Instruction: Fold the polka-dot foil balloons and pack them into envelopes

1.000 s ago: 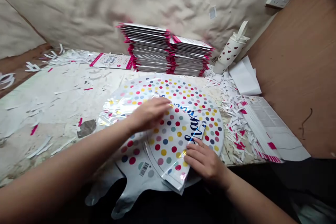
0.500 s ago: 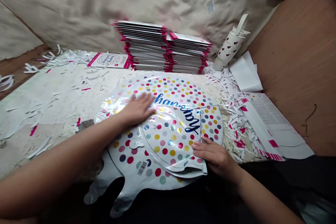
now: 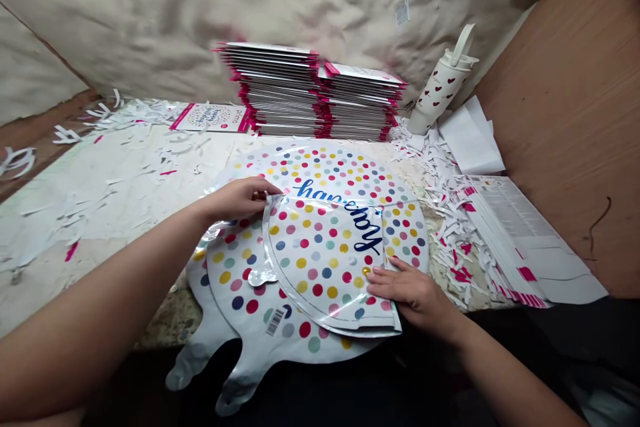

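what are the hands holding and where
The left hand pinches the foil balloon at the folded flap's upper corner; the right hand lies flat on the flap's lower edge.

L hand (image 3: 237,200) holds foil balloon (image 3: 320,260) edge, R hand (image 3: 413,293) presses.

Left hand (image 3: 239,200) curls into a pinch; right hand (image 3: 413,293) lies flat.

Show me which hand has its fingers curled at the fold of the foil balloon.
The left hand, curled at the upper corner of the folded flap of the polka-dot foil balloon; the right hand lies flatter, on the flap's lower edge.
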{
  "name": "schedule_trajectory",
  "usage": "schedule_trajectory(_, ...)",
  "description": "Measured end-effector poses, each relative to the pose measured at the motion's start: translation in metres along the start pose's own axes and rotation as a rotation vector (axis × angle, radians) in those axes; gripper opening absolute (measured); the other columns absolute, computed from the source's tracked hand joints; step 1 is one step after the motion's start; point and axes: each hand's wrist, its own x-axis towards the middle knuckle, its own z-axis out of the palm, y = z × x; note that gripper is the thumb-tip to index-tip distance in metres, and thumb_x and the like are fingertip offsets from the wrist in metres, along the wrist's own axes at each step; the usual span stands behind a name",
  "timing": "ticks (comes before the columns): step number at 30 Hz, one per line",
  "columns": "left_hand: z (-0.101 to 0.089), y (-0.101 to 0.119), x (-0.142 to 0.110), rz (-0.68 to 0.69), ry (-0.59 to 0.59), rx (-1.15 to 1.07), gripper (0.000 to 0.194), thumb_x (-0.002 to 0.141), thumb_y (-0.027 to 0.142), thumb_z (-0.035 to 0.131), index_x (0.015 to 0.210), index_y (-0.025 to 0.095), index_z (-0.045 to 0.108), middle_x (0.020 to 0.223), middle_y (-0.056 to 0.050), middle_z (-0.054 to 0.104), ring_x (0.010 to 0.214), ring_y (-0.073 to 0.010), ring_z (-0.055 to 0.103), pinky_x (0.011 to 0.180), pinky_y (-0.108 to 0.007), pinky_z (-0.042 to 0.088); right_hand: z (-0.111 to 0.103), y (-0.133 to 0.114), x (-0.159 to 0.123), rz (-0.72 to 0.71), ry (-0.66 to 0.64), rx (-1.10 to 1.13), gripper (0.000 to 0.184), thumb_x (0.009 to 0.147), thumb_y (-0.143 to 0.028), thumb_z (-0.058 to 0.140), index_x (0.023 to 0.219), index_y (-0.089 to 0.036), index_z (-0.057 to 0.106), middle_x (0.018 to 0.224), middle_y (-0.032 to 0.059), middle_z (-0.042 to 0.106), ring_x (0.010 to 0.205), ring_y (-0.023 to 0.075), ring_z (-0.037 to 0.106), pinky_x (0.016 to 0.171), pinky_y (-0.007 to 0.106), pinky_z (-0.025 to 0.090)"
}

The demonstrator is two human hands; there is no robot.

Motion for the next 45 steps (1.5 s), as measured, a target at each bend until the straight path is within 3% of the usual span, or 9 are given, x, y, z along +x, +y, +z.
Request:
schedule_trajectory(7, 0.038, 0.000, -0.001, 0.007, 0.310, -0.150, 0.034, 0.071, 0.040, 0.058, 0.098, 0.022, 0.066, 0.103, -0.003, 0.066, 0.092, -0.0224, 0.061, 0.082, -0.030, 0.048, 0.006, 0.005, -0.001, -0.034, 0.103, 0.036, 0.029, 0.084, -0.011, 0.051, 0.107, -0.023, 0.063, 0.108, 0.0048, 0.067, 0.105, 0.0175, 0.060, 0.103, 0.045, 0.035)
schedule_trajectory(15, 0.015, 0.021, -0.005, -0.072, 0.675, 0.335, 0.035, 0.090, 0.028, 0.036, 0.112, 0.010, 0.056, 0.112, -0.010, 0.057, 0.108, -0.0281, 0.050, 0.093, -0.044, 0.040, 0.006, 0.006, 0.002, 0.026, 0.123, 0.137, 0.030, 0.083, -0.007, 0.050, 0.104, -0.024, 0.063, 0.108, 0.0036, 0.067, 0.107, 0.0164, 0.059, 0.105, 0.042, 0.033)
schedule_trajectory(17, 0.033, 0.054, 0.002, 0.207, 0.563, 0.356, 0.035, 0.091, 0.022, 0.034, 0.115, 0.009, 0.055, 0.115, -0.011, 0.057, 0.109, -0.0234, 0.050, 0.092, -0.037, 0.041, 0.007, 0.006, 0.003, 0.059, 0.114, 0.164, 0.031, 0.083, -0.006, 0.048, 0.103, -0.023, 0.062, 0.111, 0.0042, 0.066, 0.109, 0.0160, 0.058, 0.105, 0.043, 0.032)
schedule_trajectory(20, 0.076, 0.100, 0.015, 0.651, 0.100, 0.392, 0.043, 0.089, 0.025, 0.040, 0.131, 0.016, 0.044, 0.139, -0.012, 0.041, 0.128, -0.0250, 0.036, 0.103, -0.042, 0.030, 0.003, 0.007, 0.003, 0.076, 0.049, 0.186, 0.029, 0.083, -0.007, 0.048, 0.101, -0.024, 0.063, 0.114, 0.0040, 0.064, 0.111, 0.0161, 0.056, 0.107, 0.044, 0.027)
schedule_trajectory(27, 0.126, 0.130, 0.012, 0.558, 0.017, 0.340, 0.055, 0.088, 0.056, 0.033, 0.138, 0.033, 0.031, 0.149, -0.014, 0.016, 0.135, -0.0394, 0.010, 0.102, -0.061, 0.011, -0.042, 0.004, 0.013, 0.069, -0.095, 0.219, 0.021, 0.080, -0.014, 0.056, 0.094, -0.025, 0.067, 0.116, 0.0048, 0.063, 0.125, 0.0230, 0.042, 0.108, 0.049, 0.019)
schedule_trajectory(32, 0.118, 0.120, 0.006, 0.490, -0.032, 0.321, 0.056, 0.092, 0.045, 0.029, 0.142, 0.020, 0.026, 0.149, -0.014, 0.016, 0.137, -0.0322, 0.011, 0.107, -0.052, 0.014, -0.041, 0.015, 0.043, 0.322, -0.107, 0.432, 0.021, 0.082, -0.034, 0.053, 0.069, -0.018, 0.059, 0.078, 0.0034, 0.067, 0.079, 0.0183, 0.063, 0.073, 0.030, 0.047)
schedule_trajectory(39, 0.051, 0.027, -0.046, 0.148, -0.060, 0.301, 0.051, 0.091, 0.039, 0.030, 0.138, 0.020, 0.034, 0.145, -0.006, 0.030, 0.133, -0.0248, 0.029, 0.107, -0.043, 0.025, -0.012, 0.024, 0.074, 0.708, 0.151, 0.182, 0.025, 0.086, -0.040, 0.038, 0.071, -0.021, 0.044, 0.066, -0.0019, 0.051, 0.063, 0.0151, 0.050, 0.058, 0.026, 0.036)
schedule_trajectory(42, 0.037, 0.037, -0.070, -0.032, 0.232, 0.247, 0.044, 0.092, 0.032, 0.026, 0.131, 0.023, 0.046, 0.133, -0.003, 0.050, 0.121, -0.0227, 0.047, 0.100, -0.040, 0.038, -0.011, 0.022, 0.087, 0.791, 0.176, 0.071, 0.024, 0.085, -0.038, 0.038, 0.068, -0.021, 0.041, 0.064, -0.0013, 0.050, 0.063, 0.0161, 0.049, 0.057, 0.026, 0.034)
schedule_trajectory(45, 0.061, 0.080, -0.082, 0.275, 0.473, 0.284, 0.045, 0.092, 0.029, 0.027, 0.131, 0.016, 0.045, 0.138, -0.008, 0.044, 0.127, -0.0225, 0.040, 0.104, -0.040, 0.034, -0.011, 0.022, 0.095, 0.838, 0.148, -0.006, 0.023, 0.084, -0.035, 0.040, 0.066, -0.021, 0.043, 0.065, 0.0002, 0.053, 0.063, 0.0168, 0.051, 0.055, 0.026, 0.034)
